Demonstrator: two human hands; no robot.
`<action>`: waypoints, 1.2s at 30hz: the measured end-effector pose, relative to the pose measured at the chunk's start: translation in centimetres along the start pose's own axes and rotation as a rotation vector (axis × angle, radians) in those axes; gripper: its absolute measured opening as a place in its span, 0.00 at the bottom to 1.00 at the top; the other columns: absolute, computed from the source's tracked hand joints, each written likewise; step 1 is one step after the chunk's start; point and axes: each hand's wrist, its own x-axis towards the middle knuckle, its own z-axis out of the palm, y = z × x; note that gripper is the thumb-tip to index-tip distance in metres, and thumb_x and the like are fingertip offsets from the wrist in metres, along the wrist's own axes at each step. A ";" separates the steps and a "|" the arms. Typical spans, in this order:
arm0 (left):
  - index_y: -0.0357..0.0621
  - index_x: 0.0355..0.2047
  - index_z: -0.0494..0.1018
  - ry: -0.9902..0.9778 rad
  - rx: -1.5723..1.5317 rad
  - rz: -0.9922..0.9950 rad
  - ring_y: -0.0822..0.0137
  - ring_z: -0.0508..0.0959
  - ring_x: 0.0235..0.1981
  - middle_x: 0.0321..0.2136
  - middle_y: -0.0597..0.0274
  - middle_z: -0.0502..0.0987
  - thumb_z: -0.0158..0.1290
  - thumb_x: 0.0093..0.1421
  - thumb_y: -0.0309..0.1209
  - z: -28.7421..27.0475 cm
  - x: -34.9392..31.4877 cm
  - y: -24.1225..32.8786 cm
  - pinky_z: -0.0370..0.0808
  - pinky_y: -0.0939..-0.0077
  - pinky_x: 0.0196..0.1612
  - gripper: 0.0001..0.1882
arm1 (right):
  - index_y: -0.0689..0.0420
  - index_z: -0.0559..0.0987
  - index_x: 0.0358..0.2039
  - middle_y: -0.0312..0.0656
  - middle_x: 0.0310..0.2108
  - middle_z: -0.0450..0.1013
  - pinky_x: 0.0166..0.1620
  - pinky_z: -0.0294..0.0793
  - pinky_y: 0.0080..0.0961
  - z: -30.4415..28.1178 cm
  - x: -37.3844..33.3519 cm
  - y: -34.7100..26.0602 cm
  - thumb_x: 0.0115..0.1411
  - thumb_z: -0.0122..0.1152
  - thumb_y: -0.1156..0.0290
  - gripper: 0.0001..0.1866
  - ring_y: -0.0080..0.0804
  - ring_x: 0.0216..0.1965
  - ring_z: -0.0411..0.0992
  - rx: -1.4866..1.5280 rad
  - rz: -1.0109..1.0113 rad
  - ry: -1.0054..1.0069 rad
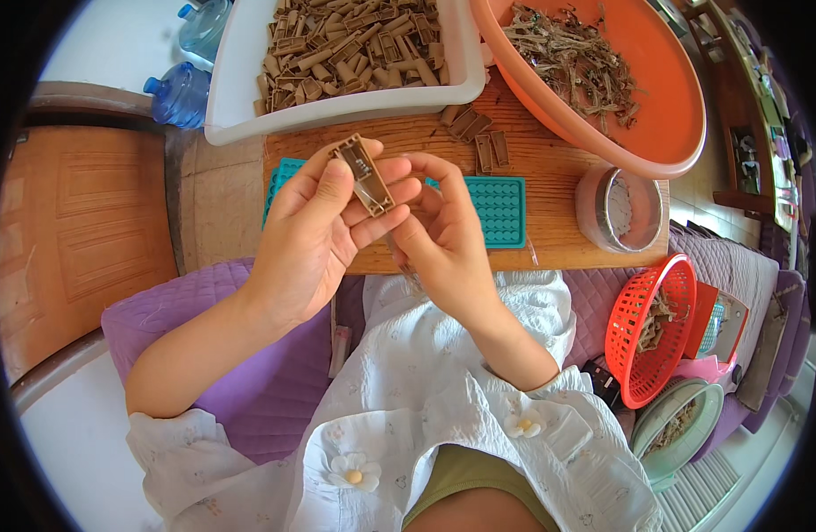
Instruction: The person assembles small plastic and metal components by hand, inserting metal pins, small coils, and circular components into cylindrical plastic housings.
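Observation:
My left hand [303,226] holds up a small brown plastic casing [362,176], thumb on one edge and fingers behind it. The casing is tilted, its hollow side facing me, with small metal-looking parts inside. Close against it on the right is my right hand [450,248], fingers curled in and thumb bent toward them. What they pinch is mostly hidden; something thin and pale shows just below the fingers. Behind both hands a teal mat [501,213] with rows of raised bumps lies on the wooden table [550,195].
A white bin [346,108] heaped with brown casings stands at the back. Loose casings [491,151] lie beside it. An orange basin [643,160] holds tangled thin strips. Right of the mat stands a round tub [594,208]. A red basket [625,355] and pale green basket [714,426] sit lower right.

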 end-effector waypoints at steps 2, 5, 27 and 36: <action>0.40 0.47 0.56 -0.027 -0.034 -0.035 0.62 0.68 0.46 0.43 0.53 0.67 0.35 0.61 0.37 0.0 0.0 -0.1 0.71 0.72 0.45 0.18 | 0.61 0.59 0.46 0.43 0.35 0.67 0.37 0.67 0.18 -0.6 0.1 -0.5 0.47 0.46 0.83 0.22 0.25 0.35 0.68 -0.146 -0.052 -0.037; 0.41 0.48 0.56 -0.068 0.082 -0.012 0.62 0.69 0.45 0.41 0.53 0.68 0.37 0.60 0.37 0.3 -0.4 -0.4 0.70 0.72 0.45 0.18 | 0.61 0.60 0.45 0.44 0.36 0.66 0.39 0.67 0.21 -1.3 0.4 0.0 0.43 0.48 0.82 0.25 0.27 0.34 0.69 -0.339 -0.343 -0.072; 0.40 0.47 0.59 -0.101 0.458 -0.043 0.68 0.74 0.35 0.37 0.57 0.71 0.42 0.58 0.35 0.6 -0.8 -0.3 0.72 0.80 0.38 0.19 | 0.62 0.74 0.33 0.42 0.28 0.71 0.35 0.68 0.24 -7.3 1.1 -1.4 0.47 0.57 0.74 0.11 0.31 0.31 0.70 -0.738 -0.075 -0.090; 0.40 0.48 0.58 -0.026 0.306 -0.159 0.68 0.75 0.35 0.36 0.55 0.71 0.43 0.57 0.35 0.6 -0.9 -0.7 0.74 0.79 0.37 0.20 | 0.59 0.75 0.28 0.39 0.27 0.67 0.33 0.68 0.29 -11.6 -0.4 4.1 0.43 0.57 0.76 0.08 0.37 0.31 0.66 -1.378 -0.349 -0.023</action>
